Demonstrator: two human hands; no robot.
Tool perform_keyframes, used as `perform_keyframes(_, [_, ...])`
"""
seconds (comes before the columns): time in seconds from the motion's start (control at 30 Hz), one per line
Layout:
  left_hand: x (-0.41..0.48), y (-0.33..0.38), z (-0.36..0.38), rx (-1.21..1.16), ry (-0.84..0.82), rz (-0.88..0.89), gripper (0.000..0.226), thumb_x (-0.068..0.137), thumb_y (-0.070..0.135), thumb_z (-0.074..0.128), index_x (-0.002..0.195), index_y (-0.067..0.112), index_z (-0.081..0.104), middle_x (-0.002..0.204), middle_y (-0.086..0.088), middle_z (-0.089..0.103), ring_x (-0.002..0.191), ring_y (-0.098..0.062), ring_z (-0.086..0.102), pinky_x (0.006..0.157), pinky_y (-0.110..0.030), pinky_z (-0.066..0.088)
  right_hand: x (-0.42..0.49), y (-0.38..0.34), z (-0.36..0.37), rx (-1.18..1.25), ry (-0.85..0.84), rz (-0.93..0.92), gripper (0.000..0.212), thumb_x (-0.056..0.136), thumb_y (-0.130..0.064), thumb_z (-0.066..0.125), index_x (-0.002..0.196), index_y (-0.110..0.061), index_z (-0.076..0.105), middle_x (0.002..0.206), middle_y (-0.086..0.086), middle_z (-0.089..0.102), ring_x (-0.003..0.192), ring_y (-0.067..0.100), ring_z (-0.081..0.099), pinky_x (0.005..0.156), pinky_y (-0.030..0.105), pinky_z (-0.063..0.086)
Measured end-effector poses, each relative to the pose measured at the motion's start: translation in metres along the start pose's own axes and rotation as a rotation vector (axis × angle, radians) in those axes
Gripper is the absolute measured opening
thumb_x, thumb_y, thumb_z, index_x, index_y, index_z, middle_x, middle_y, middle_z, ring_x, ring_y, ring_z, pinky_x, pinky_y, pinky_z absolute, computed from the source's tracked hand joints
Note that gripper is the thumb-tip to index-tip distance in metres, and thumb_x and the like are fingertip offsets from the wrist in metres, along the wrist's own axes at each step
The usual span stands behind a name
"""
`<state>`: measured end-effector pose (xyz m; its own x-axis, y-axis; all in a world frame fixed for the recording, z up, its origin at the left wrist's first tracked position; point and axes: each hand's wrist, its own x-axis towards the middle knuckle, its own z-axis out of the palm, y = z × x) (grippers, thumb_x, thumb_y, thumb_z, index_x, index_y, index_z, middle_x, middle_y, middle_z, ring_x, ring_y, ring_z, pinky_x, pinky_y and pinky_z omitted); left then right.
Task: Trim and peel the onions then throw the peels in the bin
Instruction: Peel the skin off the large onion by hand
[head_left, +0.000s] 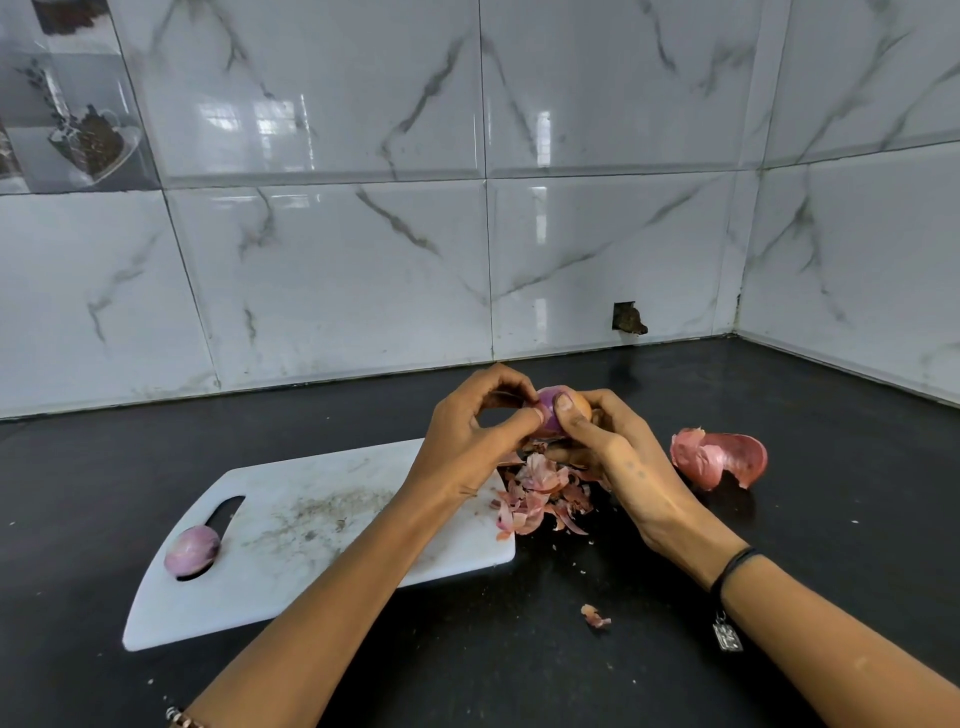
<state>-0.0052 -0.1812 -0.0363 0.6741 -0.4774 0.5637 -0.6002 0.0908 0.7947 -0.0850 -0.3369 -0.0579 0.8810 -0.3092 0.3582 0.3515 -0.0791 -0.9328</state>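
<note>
Head view — left hand (462, 441), right hand (618, 457) pinching one onion (548, 413) — second onion (192, 550) on board (249, 587).

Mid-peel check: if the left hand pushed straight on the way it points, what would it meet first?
The onion. The left hand points up and to the right and pinches it, with the right hand gripping the far side just beyond. Depth is hard to judge, but nothing else shows between.

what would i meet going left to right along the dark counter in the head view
peeled purple round onion → left hand → partly peeled purple onion held by both hands → right hand → big curled pink onion skin
</note>
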Motion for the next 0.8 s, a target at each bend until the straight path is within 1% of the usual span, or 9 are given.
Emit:
perform_keyframes(0.07, [-0.0006, 0.0, -0.0005, 0.006, -0.007, 0.016, 0.014, 0.086, 0.013, 0.074, 0.094, 0.023, 0.069, 0.099, 0.007, 0.072, 0.107, -0.012, 0.068, 0.093, -0.053, 0.058, 0.0005, 0.001, -0.0004, 0.006, 0.002, 0.006, 0.039, 0.092, -0.044, 0.066, 0.121, -0.017, 0.064, 0.11, 0.01, 0.074, 0.097, 0.025, 0.075, 0.098, 0.047, 0.056])
perform_keyframes(0.13, [-0.0004, 0.0, -0.0012, 0.019, -0.013, 0.019, 0.014, 0.087, 0.011, 0.075, 0.094, 0.022, 0.07, 0.1, 0.007, 0.072, 0.106, -0.011, 0.068, 0.093, -0.052, 0.058, 0.0006, 0.0012, -0.0008, 0.013, 0.002, 0.008, 0.041, 0.091, -0.045, 0.066, 0.121, -0.017, 0.065, 0.11, 0.01, 0.074, 0.097, 0.025, 0.075, 0.098, 0.047, 0.056])
perform_keyframes(0.27, [0.0012, 0.0007, -0.0053, 0.024, -0.049, -0.005, 0.012, 0.087, 0.017, 0.076, 0.095, 0.023, 0.07, 0.103, 0.007, 0.072, 0.108, -0.011, 0.068, 0.096, -0.05, 0.057, 0.0011, 0.0016, -0.0007, 0.017, 0.005, 0.011, 0.046, 0.087, -0.049, 0.068, 0.12, -0.017, 0.065, 0.111, 0.01, 0.074, 0.099, 0.025, 0.075, 0.099, 0.049, 0.055])
perform_keyframes(0.37, [0.0015, 0.0023, -0.0083, 0.054, -0.072, -0.004, 0.013, 0.088, 0.016, 0.078, 0.099, 0.016, 0.07, 0.104, 0.006, 0.072, 0.107, -0.009, 0.068, 0.099, -0.039, 0.055, 0.0022, 0.003, -0.0011, 0.008, 0.006, 0.01, 0.037, 0.093, -0.043, 0.067, 0.119, -0.018, 0.066, 0.11, 0.009, 0.074, 0.1, 0.024, 0.074, 0.1, 0.05, 0.055])
perform_keyframes(0.47, [0.0009, 0.0038, -0.0087, 0.097, -0.081, 0.043, 0.02, 0.085, 0.02, 0.082, 0.1, 0.014, 0.07, 0.103, 0.006, 0.072, 0.105, -0.008, 0.068, 0.095, -0.021, 0.052, 0.0023, 0.0033, -0.0019, -0.004, 0.001, 0.01, 0.031, 0.095, -0.04, 0.066, 0.118, -0.019, 0.067, 0.11, 0.008, 0.073, 0.1, 0.024, 0.074, 0.099, 0.049, 0.055])
perform_keyframes(0.53, [0.0008, 0.0033, -0.0089, 0.135, -0.083, 0.067, 0.025, 0.081, 0.02, 0.086, 0.099, 0.015, 0.069, 0.102, 0.007, 0.071, 0.104, -0.006, 0.068, 0.093, -0.017, 0.05, 0.0022, 0.0037, -0.0023, -0.012, -0.005, 0.013, 0.031, 0.095, -0.041, 0.066, 0.118, -0.02, 0.066, 0.11, 0.007, 0.073, 0.1, 0.024, 0.074, 0.098, 0.049, 0.056])
perform_keyframes(0.6, [0.0012, 0.003, -0.0089, 0.183, -0.079, 0.096, 0.03, 0.076, 0.021, 0.089, 0.098, 0.016, 0.069, 0.1, 0.009, 0.071, 0.101, -0.005, 0.067, 0.092, -0.015, 0.049, 0.0018, 0.0046, -0.0026, -0.034, -0.01, 0.013, 0.029, 0.095, -0.042, 0.067, 0.117, -0.022, 0.066, 0.109, 0.006, 0.074, 0.1, 0.023, 0.074, 0.098, 0.049, 0.055])
perform_keyframes(0.7, [0.0012, 0.0026, -0.0062, 0.317, -0.042, 0.195, 0.038, 0.069, 0.024, 0.094, 0.095, 0.015, 0.069, 0.097, 0.007, 0.069, 0.096, -0.005, 0.066, 0.087, -0.014, 0.05, 0.0017, 0.0055, -0.0024, -0.055, -0.01, 0.016, 0.027, 0.096, -0.04, 0.066, 0.116, -0.023, 0.065, 0.105, 0.007, 0.074, 0.097, 0.022, 0.074, 0.096, 0.045, 0.057])
perform_keyframes(0.8, [0.0005, 0.0012, -0.0011, 0.398, -0.008, 0.257, 0.04, 0.068, 0.024, 0.095, 0.096, 0.014, 0.068, 0.097, 0.007, 0.067, 0.094, -0.005, 0.065, 0.082, -0.019, 0.056, 0.0018, 0.0044, -0.0015, -0.035, -0.008, 0.024, 0.027, 0.097, -0.039, 0.064, 0.116, -0.02, 0.065, 0.099, 0.009, 0.074, 0.095, 0.026, 0.074, 0.088, 0.038, 0.058])
